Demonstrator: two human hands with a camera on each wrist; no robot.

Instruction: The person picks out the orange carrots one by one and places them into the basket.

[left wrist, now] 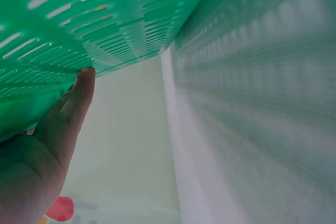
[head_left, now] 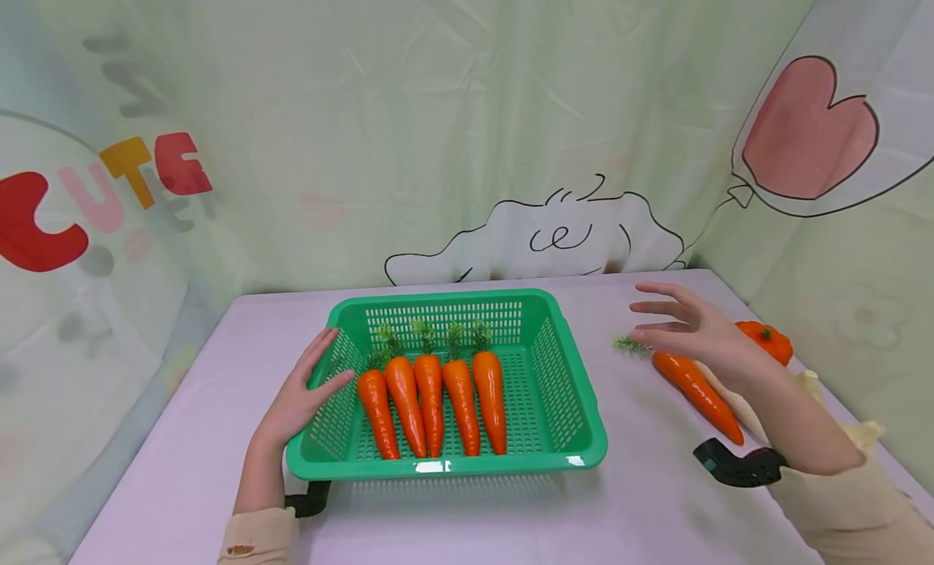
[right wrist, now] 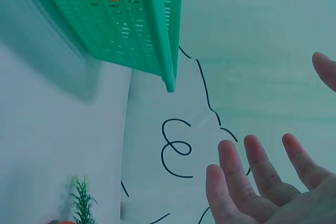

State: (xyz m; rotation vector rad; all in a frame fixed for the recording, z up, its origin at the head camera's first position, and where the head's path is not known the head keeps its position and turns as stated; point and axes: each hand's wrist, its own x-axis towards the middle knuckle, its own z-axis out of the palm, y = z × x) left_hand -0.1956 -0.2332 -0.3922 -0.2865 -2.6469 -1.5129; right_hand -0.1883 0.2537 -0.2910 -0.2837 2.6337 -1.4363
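Note:
A green plastic basket (head_left: 584, 387) holds several orange carrots (head_left: 428, 387) with leafy green tops, side by side. My left hand (head_left: 299, 395) is at the basket's left rim, thumb reaching over to the inner side. In the left wrist view, a finger of that hand (left wrist: 58, 135) lies against the slotted outer wall. Right of the basket, my right hand (head_left: 700, 334) hovers above the table, fingers spread and holding nothing. Beneath it lies another carrot (head_left: 699, 391), partly hidden. In the right wrist view, the right fingers (right wrist: 268, 179) are apart from the basket (right wrist: 157, 30).
An orange pepper-like vegetable (head_left: 766, 340) sits behind the right forearm. Pale leafy pieces (head_left: 864, 433) and a beige item (head_left: 737, 403) show around that arm, partly covered. The table (head_left: 467, 520) has a pale cover, and a printed curtain (head_left: 328, 143) hangs behind it.

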